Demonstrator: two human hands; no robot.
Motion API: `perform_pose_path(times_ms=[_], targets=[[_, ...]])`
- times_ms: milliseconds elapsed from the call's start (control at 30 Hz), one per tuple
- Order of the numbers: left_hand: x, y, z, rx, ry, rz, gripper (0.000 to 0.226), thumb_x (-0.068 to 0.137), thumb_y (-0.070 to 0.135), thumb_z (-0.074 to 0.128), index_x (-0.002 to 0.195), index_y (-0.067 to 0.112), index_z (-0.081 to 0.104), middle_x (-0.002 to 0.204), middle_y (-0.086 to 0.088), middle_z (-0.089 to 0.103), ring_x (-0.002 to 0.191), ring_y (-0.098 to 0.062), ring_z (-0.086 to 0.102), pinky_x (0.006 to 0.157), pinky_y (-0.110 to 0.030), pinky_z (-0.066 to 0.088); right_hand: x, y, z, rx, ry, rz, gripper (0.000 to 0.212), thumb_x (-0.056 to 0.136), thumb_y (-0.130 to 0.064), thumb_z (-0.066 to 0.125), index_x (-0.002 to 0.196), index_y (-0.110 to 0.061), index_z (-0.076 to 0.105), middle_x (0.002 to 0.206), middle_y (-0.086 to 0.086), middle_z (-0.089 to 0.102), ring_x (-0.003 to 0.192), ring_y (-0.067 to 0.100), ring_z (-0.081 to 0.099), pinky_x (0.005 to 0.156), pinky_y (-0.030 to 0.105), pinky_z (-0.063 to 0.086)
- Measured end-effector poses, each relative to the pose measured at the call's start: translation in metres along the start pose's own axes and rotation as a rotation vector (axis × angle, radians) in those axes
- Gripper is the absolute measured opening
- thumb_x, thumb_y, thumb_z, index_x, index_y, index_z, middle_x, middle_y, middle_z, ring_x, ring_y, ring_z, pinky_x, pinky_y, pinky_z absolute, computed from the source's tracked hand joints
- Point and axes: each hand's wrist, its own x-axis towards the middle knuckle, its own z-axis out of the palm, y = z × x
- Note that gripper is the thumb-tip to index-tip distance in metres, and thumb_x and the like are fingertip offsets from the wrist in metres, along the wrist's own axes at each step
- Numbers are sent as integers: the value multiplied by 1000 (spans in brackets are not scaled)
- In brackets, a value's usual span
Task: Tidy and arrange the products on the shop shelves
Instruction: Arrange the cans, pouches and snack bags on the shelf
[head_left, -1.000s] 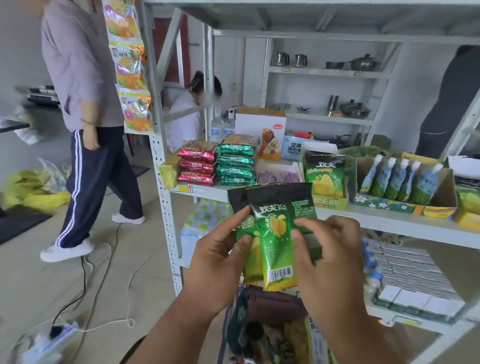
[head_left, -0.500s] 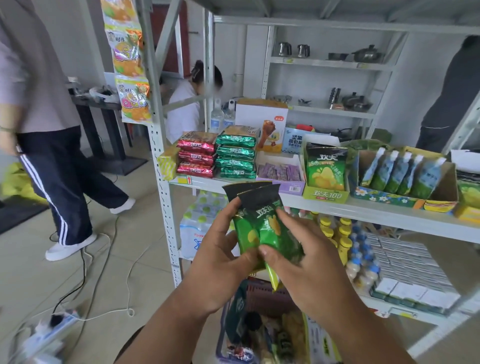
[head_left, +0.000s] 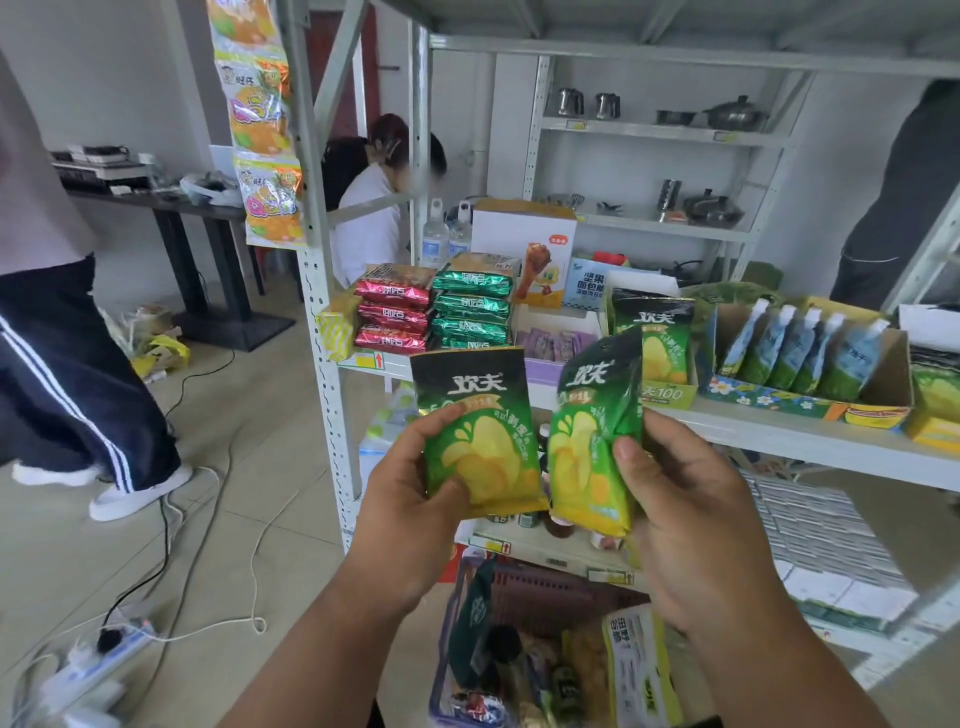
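Holding one green snack packet apiece, the hands hung in front of the middle shelf (head_left: 779, 434), just below its front edge. The left hand (head_left: 410, 499) had its thumb across the face of the left packet (head_left: 475, 431) and its fingers curled behind, keeping the printed front turned up toward the camera; the right hand (head_left: 675, 499) pinched the right packet (head_left: 597, 441) along its right edge, thumb on the front, so that this one stood slightly turned and creased. The two packets were side by side and nearly touching, probably parted so that each could be set down on its own. On the shelf, just behind the right packet, a matching packet stood upright in a small green display box (head_left: 667, 392), which seemed the likely home for both. To the left of that box on the shelf lay stacks of red and green packets (head_left: 431, 312), and to its right a carton of pouches (head_left: 800, 353). Below the shelf, under the hands, a basket (head_left: 540, 597) held more mixed goods, apparently the stock waiting to be put out.
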Motion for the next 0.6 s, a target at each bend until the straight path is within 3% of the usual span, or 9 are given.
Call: perform_pose_path(times_ms=[67,133,200,300,367,467,533,600], targets=[[0,-2,0,-19,-18,-6,65,94,-18,63,132,33,68,120,0,77,114,-25,74,103,-52,60,1,-2,0,109,-23,49,45,87,-28,74,129,-11,72,123,27,73,98,41,68,60,34,58],[-2,-3,1,-38,-46,-7,61,88,-2,76,138,31,64,121,-2,77,115,-26,74,104,-54,59,2,-2,0,212,-41,90,41,90,-12,63,130,-8,70,123,23,74,103,38,73,69,40,65],[-5,-3,3,-69,-87,-26,69,83,7,86,144,27,60,126,-5,75,118,-30,73,104,-54,58,2,-3,1,275,-37,147,46,90,-11,61,136,-14,67,124,20,75,110,39,73,76,47,65],[-10,-2,7,-146,-145,-55,76,80,1,86,146,23,57,126,-4,76,117,-31,74,98,-47,62,0,-4,5,291,-8,207,48,86,-16,67,133,-22,66,117,13,78,100,35,77,70,46,63],[-13,1,10,-166,-153,-67,74,82,-6,80,145,25,57,122,-3,78,111,-31,77,91,-44,65,-1,0,6,193,70,145,42,81,-14,73,122,-21,71,105,10,79,95,33,74,75,47,62],[-13,2,11,-168,-143,-55,74,85,-13,76,144,28,58,118,-4,79,106,-33,78,88,-46,66,-2,3,2,-39,123,16,22,87,-19,76,108,-22,80,108,4,80,105,25,74,104,53,56],[-12,4,12,-161,-128,-30,73,86,-13,76,143,28,58,115,-1,80,104,-32,79,84,-45,66,-7,-2,1,-141,90,2,28,85,-31,78,113,-27,79,113,-9,80,110,7,74,106,41,55],[-12,6,13,-172,-126,-17,71,88,-13,75,143,29,58,115,-2,80,102,-32,79,82,-42,67,-12,-4,2,-285,14,4,43,79,-39,83,122,-40,75,120,-15,77,111,5,73,100,42,58]])
